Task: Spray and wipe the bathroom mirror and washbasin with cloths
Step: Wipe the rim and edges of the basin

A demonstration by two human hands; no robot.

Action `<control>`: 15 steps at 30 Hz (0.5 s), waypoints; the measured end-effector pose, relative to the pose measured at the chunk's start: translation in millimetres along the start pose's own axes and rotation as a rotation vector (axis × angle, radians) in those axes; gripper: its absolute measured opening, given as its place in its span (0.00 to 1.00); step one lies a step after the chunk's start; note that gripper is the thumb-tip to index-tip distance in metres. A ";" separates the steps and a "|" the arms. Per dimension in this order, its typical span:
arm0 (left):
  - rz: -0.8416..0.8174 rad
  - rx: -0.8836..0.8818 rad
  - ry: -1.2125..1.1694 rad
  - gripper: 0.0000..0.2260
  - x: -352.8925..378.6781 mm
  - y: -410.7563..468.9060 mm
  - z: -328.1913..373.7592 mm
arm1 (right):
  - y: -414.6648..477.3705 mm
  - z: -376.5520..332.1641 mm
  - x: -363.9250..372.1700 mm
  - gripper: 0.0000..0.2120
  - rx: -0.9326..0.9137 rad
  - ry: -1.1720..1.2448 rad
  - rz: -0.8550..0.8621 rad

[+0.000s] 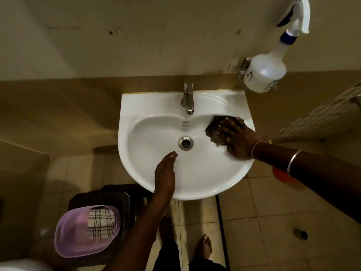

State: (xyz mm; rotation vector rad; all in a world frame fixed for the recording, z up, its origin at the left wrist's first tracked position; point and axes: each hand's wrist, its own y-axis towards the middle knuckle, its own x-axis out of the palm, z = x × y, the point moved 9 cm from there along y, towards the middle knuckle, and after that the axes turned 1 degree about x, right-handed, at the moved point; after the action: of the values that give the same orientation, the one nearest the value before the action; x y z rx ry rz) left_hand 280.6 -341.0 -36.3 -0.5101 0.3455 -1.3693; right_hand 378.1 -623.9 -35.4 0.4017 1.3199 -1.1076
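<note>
A white washbasin (148,106) is fixed to the tiled wall, with a chrome tap (188,98) at the back and a metal drain (186,143) in the middle. My right hand (237,138) presses a dark checked cloth (214,127) flat against the bowl's right inner side, fingers spread over it. My left hand (166,171) lies with straight fingers over the bowl's front, fingertips near the drain, holding nothing. A white spray bottle (265,69) with a blue collar stands on a wall holder at the upper right.
A purple plastic basket (66,237) holding a light checked cloth (100,223) sits on a dark stool (117,194) at the lower left. My bare feet stand on the tiled floor below the basin. An orange object (281,176) shows under my right forearm.
</note>
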 end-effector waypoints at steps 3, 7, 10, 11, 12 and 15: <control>0.004 0.018 0.014 0.23 -4.3 -1.6 7.0 | 3.4 -29.0 6.7 0.35 0.070 0.159 -0.060; 0.028 0.064 0.035 0.16 -21.7 1.1 14.3 | 19.0 -88.2 27.4 0.38 0.235 0.373 -0.122; 0.083 0.112 0.020 0.14 -41.7 2.7 22.0 | 50.2 -127.3 25.2 0.37 0.379 0.611 -0.134; 0.104 0.124 0.018 0.14 -48.1 2.3 25.5 | 65.9 -142.2 24.8 0.37 0.405 0.683 -0.137; 0.119 0.139 0.019 0.14 -53.5 2.0 29.2 | 80.6 -155.8 21.4 0.37 0.424 0.731 -0.138; 0.161 0.204 0.056 0.13 -67.7 0.6 43.2 | 117.9 -191.5 2.0 0.37 0.404 0.878 -0.134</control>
State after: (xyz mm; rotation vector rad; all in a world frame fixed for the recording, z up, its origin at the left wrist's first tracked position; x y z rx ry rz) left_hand 291.5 -268.2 -4.1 -0.2693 0.2826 -1.2476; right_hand 366.6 -419.7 -129.0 1.2120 1.8897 -1.3791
